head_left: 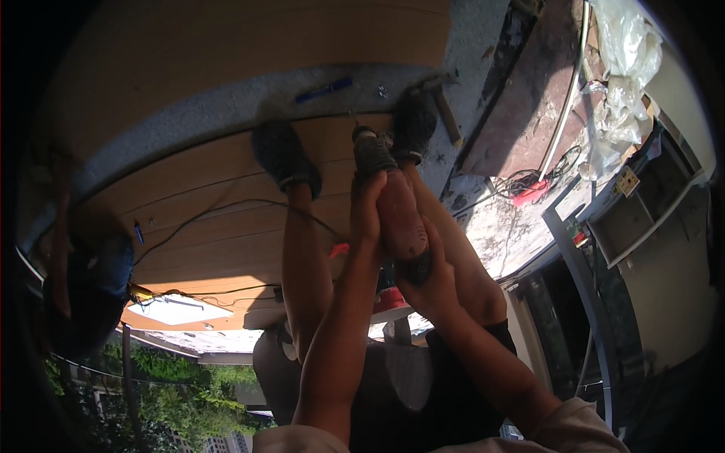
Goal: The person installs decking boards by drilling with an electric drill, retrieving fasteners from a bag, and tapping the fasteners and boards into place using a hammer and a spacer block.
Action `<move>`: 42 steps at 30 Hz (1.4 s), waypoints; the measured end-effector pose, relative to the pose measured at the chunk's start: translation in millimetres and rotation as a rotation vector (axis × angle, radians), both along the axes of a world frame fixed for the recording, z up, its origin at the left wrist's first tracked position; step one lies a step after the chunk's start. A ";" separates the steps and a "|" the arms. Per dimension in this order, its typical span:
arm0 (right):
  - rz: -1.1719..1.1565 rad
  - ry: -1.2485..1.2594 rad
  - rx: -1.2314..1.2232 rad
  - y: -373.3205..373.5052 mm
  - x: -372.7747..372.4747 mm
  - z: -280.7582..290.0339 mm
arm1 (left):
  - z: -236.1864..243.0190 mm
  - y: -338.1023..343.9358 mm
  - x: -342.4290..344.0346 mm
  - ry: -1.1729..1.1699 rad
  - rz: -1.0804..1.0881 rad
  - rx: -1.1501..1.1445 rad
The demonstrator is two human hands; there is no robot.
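A red and black power drill is held in both my hands, its bit pointing away from me over the far edge of a wooden panel. My left hand wraps around the left side of its body, behind the dark chuck end. Around the black rear handle closes my right hand, whose fingers are partly hidden. The thin bit stands close to the panel's edge; whether it touches the wood I cannot tell. My dark shoes rest on either side of the drill's front end.
Beyond the panel lie a blue pen-like tool, small metal pieces and a hammer. A black cable crosses the panel. Another person is at the left. Plastic sheeting and a pale pole lie at right.
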State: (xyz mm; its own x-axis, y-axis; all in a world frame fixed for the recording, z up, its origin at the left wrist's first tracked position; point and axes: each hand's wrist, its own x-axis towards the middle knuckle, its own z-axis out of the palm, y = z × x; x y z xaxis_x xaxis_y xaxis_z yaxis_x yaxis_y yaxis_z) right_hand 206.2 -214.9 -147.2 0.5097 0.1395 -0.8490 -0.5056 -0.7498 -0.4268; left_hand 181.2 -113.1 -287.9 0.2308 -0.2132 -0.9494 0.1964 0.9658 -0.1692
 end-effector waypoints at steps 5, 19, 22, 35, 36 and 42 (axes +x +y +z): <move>0.014 0.011 -0.052 -0.2 5.5 0.6 | 0.5 -0.7 4.0 -0.024 -0.018 0.027; -0.026 0.050 -0.070 3.9 11.7 3.6 | 8.2 0.8 15.2 0.013 -0.014 -0.017; -0.063 0.049 -0.035 3.2 -2.2 4.0 | -3.6 -4.7 -7.7 -0.016 -0.075 0.071; -0.137 0.037 0.019 -4.2 -9.3 10.5 | 9.4 -3.9 0.2 -0.067 -0.170 0.118; -0.139 0.039 0.022 -4.6 -12.5 8.1 | 5.3 -4.0 -3.9 -0.034 -0.169 0.143; -0.117 0.035 -0.011 -3.4 -16.1 8.3 | 10.9 -2.4 -2.1 -0.002 -0.132 0.084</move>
